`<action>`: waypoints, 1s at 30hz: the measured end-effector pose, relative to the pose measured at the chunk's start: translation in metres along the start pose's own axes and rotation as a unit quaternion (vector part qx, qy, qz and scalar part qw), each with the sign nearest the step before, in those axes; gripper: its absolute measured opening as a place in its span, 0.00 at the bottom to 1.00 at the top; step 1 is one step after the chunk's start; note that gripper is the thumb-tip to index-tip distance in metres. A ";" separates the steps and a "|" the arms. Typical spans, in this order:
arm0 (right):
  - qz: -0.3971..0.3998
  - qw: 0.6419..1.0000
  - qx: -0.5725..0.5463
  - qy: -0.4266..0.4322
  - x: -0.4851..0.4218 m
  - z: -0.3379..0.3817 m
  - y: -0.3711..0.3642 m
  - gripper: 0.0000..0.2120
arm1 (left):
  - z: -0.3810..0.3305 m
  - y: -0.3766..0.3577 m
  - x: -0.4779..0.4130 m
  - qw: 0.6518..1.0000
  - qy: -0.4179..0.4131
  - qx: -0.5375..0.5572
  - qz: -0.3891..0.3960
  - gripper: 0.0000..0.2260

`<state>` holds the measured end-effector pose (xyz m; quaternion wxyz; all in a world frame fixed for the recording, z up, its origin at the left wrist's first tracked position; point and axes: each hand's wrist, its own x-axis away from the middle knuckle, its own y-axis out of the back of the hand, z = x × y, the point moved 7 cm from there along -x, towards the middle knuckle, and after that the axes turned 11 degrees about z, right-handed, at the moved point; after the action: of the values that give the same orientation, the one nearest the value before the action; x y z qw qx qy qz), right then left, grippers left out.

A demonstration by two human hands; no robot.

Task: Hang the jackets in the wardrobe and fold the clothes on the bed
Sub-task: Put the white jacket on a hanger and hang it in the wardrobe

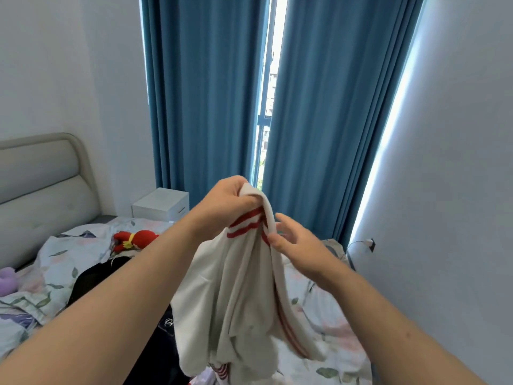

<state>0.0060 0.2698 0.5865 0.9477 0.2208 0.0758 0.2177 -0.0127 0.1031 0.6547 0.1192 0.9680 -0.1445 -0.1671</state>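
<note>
Up at chest height, the left hand (pixel 227 201) was fisted round the upper edge of a white, red-striped top (pixel 236 287), which hung bunched above the bed (pixel 333 315). The right hand (pixel 297 243) was just beside it, thumb on the striped band and fingers nearly straight behind; whether it truly pinched the cloth could not be told. The top's hem ran out of frame below. Dark clothes (pixel 97 279) on the bed were partly hidden behind the left forearm.
</note>
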 end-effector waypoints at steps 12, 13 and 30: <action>-0.039 0.954 -0.295 0.043 -0.013 0.021 -0.019 0.18 | 0.076 0.009 0.049 0.995 0.064 0.071 0.014 0.21; -0.038 0.947 -0.316 0.045 -0.012 0.023 -0.018 0.18 | 0.097 0.004 0.060 0.992 0.102 0.075 0.023 0.21; -0.207 0.935 -0.284 -0.049 0.011 -0.011 0.050 0.11 | 0.077 0.018 0.086 0.889 0.191 0.405 -0.091 0.16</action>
<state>-0.0051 0.3192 0.5990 0.9975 -0.0675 0.0084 0.0183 0.0332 0.0445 0.5644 -0.2737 0.9543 -0.0853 0.0844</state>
